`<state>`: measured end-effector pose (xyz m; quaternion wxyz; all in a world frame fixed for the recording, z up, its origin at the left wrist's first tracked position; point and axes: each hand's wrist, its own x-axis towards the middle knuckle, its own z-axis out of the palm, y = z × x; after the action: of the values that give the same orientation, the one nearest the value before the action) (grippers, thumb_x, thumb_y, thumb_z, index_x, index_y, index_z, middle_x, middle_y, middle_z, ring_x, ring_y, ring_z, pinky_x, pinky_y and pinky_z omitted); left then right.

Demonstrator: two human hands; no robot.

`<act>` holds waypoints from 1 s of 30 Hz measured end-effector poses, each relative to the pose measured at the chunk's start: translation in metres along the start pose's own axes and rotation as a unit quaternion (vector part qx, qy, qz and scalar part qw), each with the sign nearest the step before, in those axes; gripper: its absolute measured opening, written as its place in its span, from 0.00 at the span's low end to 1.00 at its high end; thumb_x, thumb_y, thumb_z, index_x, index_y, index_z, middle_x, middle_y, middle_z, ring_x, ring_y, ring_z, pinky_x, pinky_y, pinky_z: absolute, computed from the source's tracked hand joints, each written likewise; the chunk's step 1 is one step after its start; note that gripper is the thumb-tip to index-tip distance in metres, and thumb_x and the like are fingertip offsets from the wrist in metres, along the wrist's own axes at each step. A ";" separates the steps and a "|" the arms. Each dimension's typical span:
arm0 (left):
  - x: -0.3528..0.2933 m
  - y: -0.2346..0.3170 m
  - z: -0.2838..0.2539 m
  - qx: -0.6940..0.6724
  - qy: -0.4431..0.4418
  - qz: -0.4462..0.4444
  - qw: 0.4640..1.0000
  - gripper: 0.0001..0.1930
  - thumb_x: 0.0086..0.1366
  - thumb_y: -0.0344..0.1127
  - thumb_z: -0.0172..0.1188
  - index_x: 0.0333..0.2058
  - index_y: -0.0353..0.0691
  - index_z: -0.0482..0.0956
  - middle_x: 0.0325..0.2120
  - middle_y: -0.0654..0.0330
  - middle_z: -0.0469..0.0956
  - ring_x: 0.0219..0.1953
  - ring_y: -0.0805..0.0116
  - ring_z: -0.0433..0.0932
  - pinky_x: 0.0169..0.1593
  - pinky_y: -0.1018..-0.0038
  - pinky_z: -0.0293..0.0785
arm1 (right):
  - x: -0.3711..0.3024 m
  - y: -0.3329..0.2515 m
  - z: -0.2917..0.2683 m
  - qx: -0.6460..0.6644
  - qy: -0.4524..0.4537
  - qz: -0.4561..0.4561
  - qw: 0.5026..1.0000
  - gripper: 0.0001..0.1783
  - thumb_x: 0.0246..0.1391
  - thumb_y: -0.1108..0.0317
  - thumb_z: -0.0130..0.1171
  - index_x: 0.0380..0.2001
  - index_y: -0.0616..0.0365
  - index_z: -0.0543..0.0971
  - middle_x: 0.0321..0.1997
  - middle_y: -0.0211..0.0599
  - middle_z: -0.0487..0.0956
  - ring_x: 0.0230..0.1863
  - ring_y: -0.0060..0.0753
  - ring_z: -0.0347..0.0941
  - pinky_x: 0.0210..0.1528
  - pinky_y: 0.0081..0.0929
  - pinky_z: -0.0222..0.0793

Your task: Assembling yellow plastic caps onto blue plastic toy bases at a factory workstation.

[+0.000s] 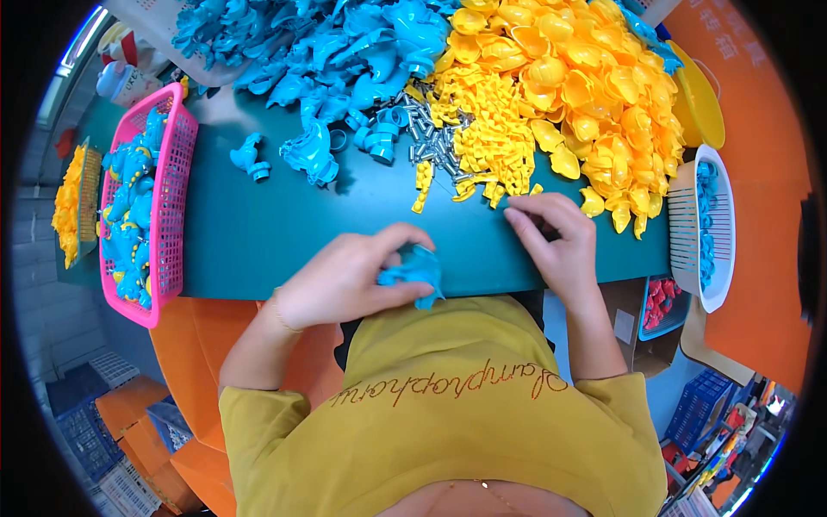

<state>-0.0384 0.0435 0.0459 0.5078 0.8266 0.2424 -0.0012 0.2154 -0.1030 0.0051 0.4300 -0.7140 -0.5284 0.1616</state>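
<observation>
My left hand [349,276] is closed around a blue plastic toy part [415,271] at the near edge of the dark green table [258,224]. My right hand [556,237] rests on the table with its fingertips at the edge of a pile of small yellow plastic pieces [491,138]. Whether a piece is pinched between the fingers cannot be seen. Beyond it lies a heap of larger yellow shell parts [586,77]. Small metal screws [435,138] lie between the yellow pieces and a heap of blue toy parts [345,52].
A pink basket [172,172] with assembled blue toys stands at the table's left end. A white basket [719,224] with blue parts sits at the right, a yellow lid [702,99] behind it. Loose blue parts [250,157] lie mid-table. Crates stand on the floor.
</observation>
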 end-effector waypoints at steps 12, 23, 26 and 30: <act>0.008 -0.010 0.046 0.111 0.262 0.101 0.953 0.28 0.56 0.48 0.80 0.51 0.44 0.81 0.44 0.56 0.83 0.46 0.56 0.83 0.46 0.64 0.79 | 0.065 -0.008 -0.005 -0.236 -0.130 -0.192 0.944 0.07 0.56 0.68 0.71 0.38 0.54 0.88 0.41 0.33 0.81 0.46 0.42 0.78 0.45 0.39 0.76; 0.004 -0.013 0.068 0.149 0.259 0.076 0.951 0.45 0.44 0.50 0.86 0.62 0.45 0.80 0.53 0.59 0.84 0.48 0.59 0.77 0.58 0.63 0.69 | 0.055 -0.008 -0.008 -0.209 -0.088 -0.163 0.960 0.05 0.62 0.72 0.66 0.41 0.56 0.82 0.45 0.35 0.81 0.45 0.41 0.78 0.41 0.36 0.73; 0.003 -0.008 0.068 0.142 0.221 0.059 0.963 0.45 0.45 0.51 0.85 0.63 0.47 0.79 0.50 0.63 0.84 0.47 0.61 0.76 0.55 0.63 0.67 | 0.036 -0.017 -0.015 -0.091 -0.078 -0.076 0.990 0.07 0.65 0.75 0.63 0.45 0.57 0.81 0.45 0.35 0.82 0.42 0.34 0.77 0.40 0.29 0.72; 0.004 -0.005 0.075 0.137 0.184 0.051 0.972 0.45 0.44 0.51 0.84 0.63 0.50 0.79 0.48 0.66 0.83 0.48 0.63 0.75 0.50 0.62 0.65 | 0.008 -0.009 -0.010 0.022 -0.148 -0.065 0.987 0.22 0.67 0.79 0.60 0.62 0.57 0.76 0.44 0.37 0.80 0.45 0.33 0.75 0.48 0.27 0.72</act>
<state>-0.0183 -0.0156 0.0045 0.3361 0.8854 0.2870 0.1437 0.2199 -0.1001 0.0200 0.3720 -0.6367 -0.6279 0.2490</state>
